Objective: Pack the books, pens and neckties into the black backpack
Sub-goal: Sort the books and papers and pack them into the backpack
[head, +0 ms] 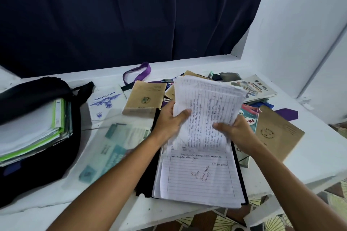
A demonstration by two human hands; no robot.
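An open black-covered notebook (pixel 199 176) lies in front of me on the white table (pixel 309 157), its lined pages written on. My left hand (pixel 170 120) and my right hand (pixel 236 131) both grip a raised bundle of its pages (pixel 206 103). The black backpack (pixel 37 137) lies open at the left with several books (pixel 32 131) inside. Brown-covered books (pixel 144 97) (pixel 277 133), a white exercise book (pixel 106 101) and a colourful textbook (pixel 253 88) lie scattered behind. A purple necktie (pixel 287 114) shows at the right. Pens (pixel 211 75) lie at the back.
A purple strap (pixel 137 72) loops at the table's rear. A clear plastic sleeve with green print (pixel 112 148) lies between backpack and notebook. A dark curtain (pixel 131 15) hangs behind; a white wall (pixel 300 24) stands right. Patterned floor (pixel 281 219) shows past the near edge.
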